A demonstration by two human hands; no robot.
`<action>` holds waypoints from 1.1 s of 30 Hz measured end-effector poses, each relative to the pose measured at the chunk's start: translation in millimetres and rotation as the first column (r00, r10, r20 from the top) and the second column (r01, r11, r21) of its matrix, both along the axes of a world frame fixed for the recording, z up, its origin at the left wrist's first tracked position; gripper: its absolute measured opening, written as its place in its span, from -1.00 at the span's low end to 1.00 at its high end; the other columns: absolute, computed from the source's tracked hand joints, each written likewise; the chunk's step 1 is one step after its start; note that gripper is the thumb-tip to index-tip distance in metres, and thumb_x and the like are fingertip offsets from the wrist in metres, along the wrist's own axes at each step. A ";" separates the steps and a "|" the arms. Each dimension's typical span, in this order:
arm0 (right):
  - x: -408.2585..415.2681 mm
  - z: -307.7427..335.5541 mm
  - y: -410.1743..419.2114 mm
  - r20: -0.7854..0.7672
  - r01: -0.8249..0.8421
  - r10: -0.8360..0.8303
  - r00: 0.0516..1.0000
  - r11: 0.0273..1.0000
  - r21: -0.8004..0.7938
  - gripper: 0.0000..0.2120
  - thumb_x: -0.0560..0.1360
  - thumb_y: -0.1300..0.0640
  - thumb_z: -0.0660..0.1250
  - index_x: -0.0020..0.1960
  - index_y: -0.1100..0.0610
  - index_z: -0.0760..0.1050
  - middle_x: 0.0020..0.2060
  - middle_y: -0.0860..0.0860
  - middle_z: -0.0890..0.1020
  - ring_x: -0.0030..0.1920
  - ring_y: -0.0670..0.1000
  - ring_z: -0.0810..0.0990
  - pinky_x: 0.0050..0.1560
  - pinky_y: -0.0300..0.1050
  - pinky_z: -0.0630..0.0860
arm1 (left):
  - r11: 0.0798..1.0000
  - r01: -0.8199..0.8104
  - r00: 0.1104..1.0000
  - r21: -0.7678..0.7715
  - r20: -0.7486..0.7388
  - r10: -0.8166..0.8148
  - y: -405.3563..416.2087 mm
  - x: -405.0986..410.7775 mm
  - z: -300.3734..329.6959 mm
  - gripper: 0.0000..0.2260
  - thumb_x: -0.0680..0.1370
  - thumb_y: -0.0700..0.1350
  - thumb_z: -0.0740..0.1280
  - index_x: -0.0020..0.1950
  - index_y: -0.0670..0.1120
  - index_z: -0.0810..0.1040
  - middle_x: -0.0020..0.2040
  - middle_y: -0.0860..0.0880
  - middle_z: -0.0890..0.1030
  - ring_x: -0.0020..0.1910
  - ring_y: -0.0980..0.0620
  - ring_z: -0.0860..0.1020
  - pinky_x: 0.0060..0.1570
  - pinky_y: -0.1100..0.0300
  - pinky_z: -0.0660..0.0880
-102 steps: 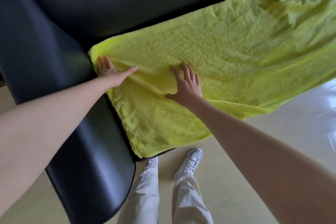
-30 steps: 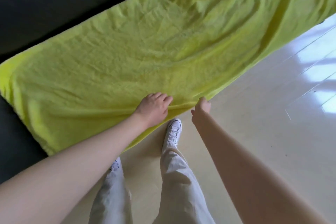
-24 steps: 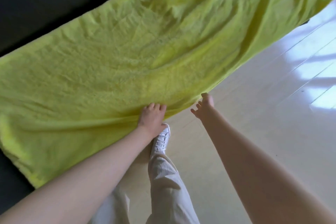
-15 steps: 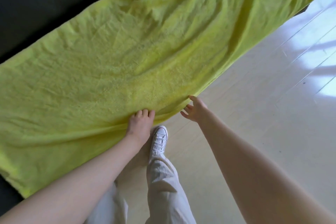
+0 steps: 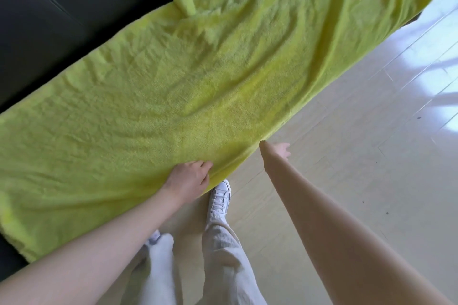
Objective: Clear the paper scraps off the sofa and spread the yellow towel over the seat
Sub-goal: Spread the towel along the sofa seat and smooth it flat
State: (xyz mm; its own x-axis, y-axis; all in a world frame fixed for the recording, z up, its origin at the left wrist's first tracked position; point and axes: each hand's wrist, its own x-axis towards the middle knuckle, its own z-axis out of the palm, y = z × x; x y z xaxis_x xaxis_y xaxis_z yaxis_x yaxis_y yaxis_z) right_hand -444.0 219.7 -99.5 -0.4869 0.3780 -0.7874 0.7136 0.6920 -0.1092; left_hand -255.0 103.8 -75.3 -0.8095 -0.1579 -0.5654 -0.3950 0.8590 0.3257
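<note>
The yellow towel (image 5: 198, 86) lies spread along the black sofa (image 5: 49, 12) seat, wrinkled, with a small bunched fold near the backrest. Its front edge hangs over the seat front. My left hand (image 5: 190, 176) rests on that front edge with the fingers curled into the cloth. My right hand (image 5: 278, 152) is just right of it, at the towel's hem, mostly hidden behind my forearm; the fingers I can see are apart and hold nothing. No paper scraps are in view.
Pale glossy floor (image 5: 371, 143) runs along the sofa front at the right. My legs in light trousers and a white shoe (image 5: 219, 198) stand close to the seat edge. The sofa's dark backrest fills the top left.
I have stepped right along the sofa, so the towel slid left in view. My left hand stays on the front hem. My right hand has dropped slightly off the edge.
</note>
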 end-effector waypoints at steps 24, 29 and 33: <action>-176.8 16.2 -297.7 -0.554 -0.954 0.825 -0.112 0.067 0.293 -0.59 0.58 0.26 0.09 0.38 0.06 0.41 0.36 -0.01 0.43 0.36 0.06 0.37 0.29 0.01 0.35 | 0.826 -0.563 0.794 -0.033 -0.296 0.530 -270.7 -128.2 -31.2 -0.55 0.64 -0.24 0.07 0.54 -0.09 0.16 0.53 -0.03 0.20 0.51 -0.01 0.15 0.44 0.12 0.15; -197.0 0.8 -322.0 -0.332 -0.944 0.891 -0.310 -0.249 0.215 -0.55 0.63 0.06 0.07 0.51 0.00 0.21 0.51 -0.06 0.21 0.48 0.04 0.25 0.38 0.03 0.31 | 0.891 -0.437 0.894 -0.122 -0.168 0.416 -265.2 -115.0 -50.3 -0.45 0.65 0.11 -0.10 0.57 -0.09 -0.14 0.58 -0.02 -0.15 0.55 0.04 -0.17 0.53 0.10 -0.12; -211.1 -9.2 -315.8 -0.263 -0.934 0.900 -0.347 -0.304 0.189 -0.45 0.64 -0.12 -0.08 0.57 -0.02 -0.14 0.56 -0.07 -0.12 0.55 -0.04 -0.15 0.53 0.02 -0.09 | 0.795 -0.571 0.821 -0.203 -0.156 0.549 -276.6 -101.8 -57.6 -0.44 0.63 0.17 -0.18 0.57 -0.02 -0.17 0.58 0.02 -0.12 0.55 0.07 -0.14 0.53 0.06 -0.11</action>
